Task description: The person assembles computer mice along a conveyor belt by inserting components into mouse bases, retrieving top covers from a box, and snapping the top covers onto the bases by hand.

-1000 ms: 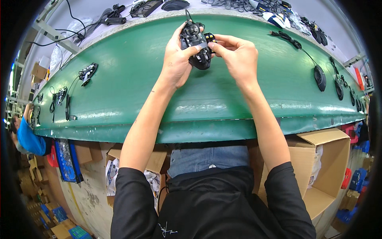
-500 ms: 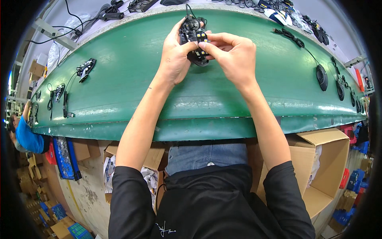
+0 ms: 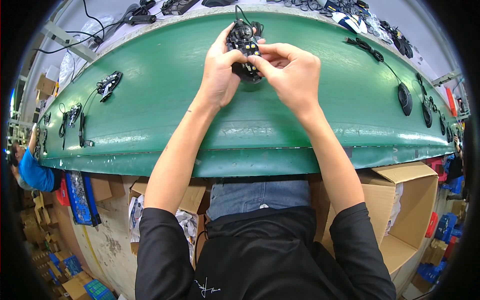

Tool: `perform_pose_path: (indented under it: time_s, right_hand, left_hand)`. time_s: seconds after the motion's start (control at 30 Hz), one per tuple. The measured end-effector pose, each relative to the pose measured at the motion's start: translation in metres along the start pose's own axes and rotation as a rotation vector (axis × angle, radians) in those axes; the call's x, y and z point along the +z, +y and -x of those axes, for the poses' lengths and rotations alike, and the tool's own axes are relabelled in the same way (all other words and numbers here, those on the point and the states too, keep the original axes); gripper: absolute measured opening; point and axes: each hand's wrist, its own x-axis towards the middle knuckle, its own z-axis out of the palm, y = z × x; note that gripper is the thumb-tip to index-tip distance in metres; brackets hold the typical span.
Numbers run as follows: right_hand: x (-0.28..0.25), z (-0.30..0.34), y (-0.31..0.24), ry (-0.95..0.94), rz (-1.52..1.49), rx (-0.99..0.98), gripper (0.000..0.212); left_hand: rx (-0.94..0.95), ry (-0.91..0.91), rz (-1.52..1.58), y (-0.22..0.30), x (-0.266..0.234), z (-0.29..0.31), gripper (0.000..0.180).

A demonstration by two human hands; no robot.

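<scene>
Over the far part of the green belt, my left hand is wrapped round an opened computer mouse. Its top cover is off, showing black inner parts, a round wheel-like part at the far end and several small white-and-yellow switches on a board. A cable runs from its far end. From the right, my right hand reaches to the mouse, thumb and forefinger closed at its right edge near the switches. Any tiny part between those fingertips is hidden. Both thumbs nearly meet over the board.
Opened mice with cables lie at the left of the green belt; closed black mice lie at its right. Cardboard boxes stand below the near edge. A person in blue is at the far left.
The mouse tilts slightly in my hands, and my right thumb and fingers shift a little to the left. At the far right edge, part of another person comes into view.
</scene>
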Motion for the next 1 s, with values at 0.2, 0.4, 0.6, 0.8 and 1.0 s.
perform_pose_path:
  time_s: [0.2,0.4,0.6,0.8,1.0]
  right_hand:
    - [0.003,0.000,-0.002,0.017,0.060,-0.087,0.016]
    - [0.002,0.001,-0.002,0.012,0.074,-0.081,0.018]
    - [0.000,0.001,-0.004,-0.005,0.107,-0.083,0.021]
    - [0.001,0.001,-0.005,0.004,0.108,-0.077,0.020]
    - [0.011,0.007,-0.010,0.034,0.302,-0.248,0.016]
  left_hand:
    - [0.003,0.024,0.000,0.000,0.000,0.001,0.070]
    - [0.031,0.010,-0.002,-0.001,0.001,0.000,0.072]
    - [0.036,0.013,0.024,-0.001,0.002,0.001,0.072]
    - [0.059,0.007,0.021,-0.001,0.003,0.002,0.071]
    - [0.098,0.023,-0.068,-0.001,0.006,0.008,0.064]
